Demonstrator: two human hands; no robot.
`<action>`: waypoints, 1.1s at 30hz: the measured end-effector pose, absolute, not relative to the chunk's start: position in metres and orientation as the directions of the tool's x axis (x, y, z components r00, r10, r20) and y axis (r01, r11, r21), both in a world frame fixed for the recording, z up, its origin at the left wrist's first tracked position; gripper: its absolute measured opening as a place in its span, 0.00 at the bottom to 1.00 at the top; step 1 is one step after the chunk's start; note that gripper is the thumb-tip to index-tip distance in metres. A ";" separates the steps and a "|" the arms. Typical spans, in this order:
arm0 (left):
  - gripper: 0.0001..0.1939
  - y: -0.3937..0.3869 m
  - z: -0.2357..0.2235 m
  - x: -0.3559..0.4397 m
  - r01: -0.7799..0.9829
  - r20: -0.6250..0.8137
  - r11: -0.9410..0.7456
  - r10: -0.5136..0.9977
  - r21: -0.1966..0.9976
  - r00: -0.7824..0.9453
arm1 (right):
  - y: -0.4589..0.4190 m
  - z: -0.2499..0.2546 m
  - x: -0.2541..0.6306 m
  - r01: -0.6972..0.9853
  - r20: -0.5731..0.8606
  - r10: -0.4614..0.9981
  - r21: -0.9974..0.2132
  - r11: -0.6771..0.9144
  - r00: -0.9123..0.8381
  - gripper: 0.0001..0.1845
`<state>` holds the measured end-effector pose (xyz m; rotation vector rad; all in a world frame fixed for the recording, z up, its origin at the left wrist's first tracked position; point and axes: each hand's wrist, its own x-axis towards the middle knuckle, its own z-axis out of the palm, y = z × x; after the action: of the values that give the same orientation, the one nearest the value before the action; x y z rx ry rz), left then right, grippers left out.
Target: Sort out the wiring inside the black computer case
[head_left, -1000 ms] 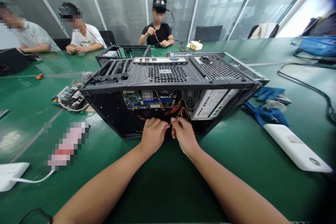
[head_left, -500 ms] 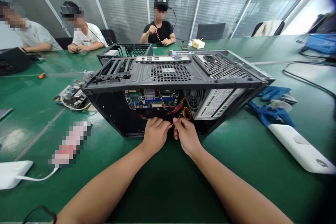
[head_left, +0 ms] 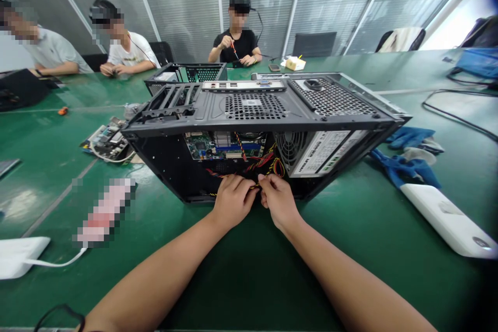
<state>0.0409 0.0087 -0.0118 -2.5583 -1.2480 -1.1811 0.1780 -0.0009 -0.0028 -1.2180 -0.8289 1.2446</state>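
Note:
A black computer case stands on the green table with its open side toward me. Inside it I see a motherboard, a power supply with a white label, and bundled red, yellow and black cables. At the case's lower front edge, my left hand is closed on a thin yellow-and-black cable. Close beside it, my right hand pinches the same cable between thumb and forefinger. The cable's ends are hidden by my fingers and the dark interior.
Left of the case lie loose circuit boards and a blurred-out phone wired to a white power bank. Blue gloves and another white power bank lie to the right. Three people sit across the table; one holds a screwdriver.
My left hand has shifted slightly right, and its fingers have come closer to my right hand along the cable. The case and the other things stand as before.

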 end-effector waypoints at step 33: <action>0.14 0.010 -0.009 0.041 0.755 0.615 -0.628 0.674 0.185 0.410 | -0.003 -0.003 0.177 -0.224 -0.133 0.974 -0.970 -0.090 0.184 0.25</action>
<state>0.0407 0.0098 -0.0093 -2.5338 -1.2912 -1.0172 0.1772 -0.0027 -0.0033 -1.2161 -0.8493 1.2356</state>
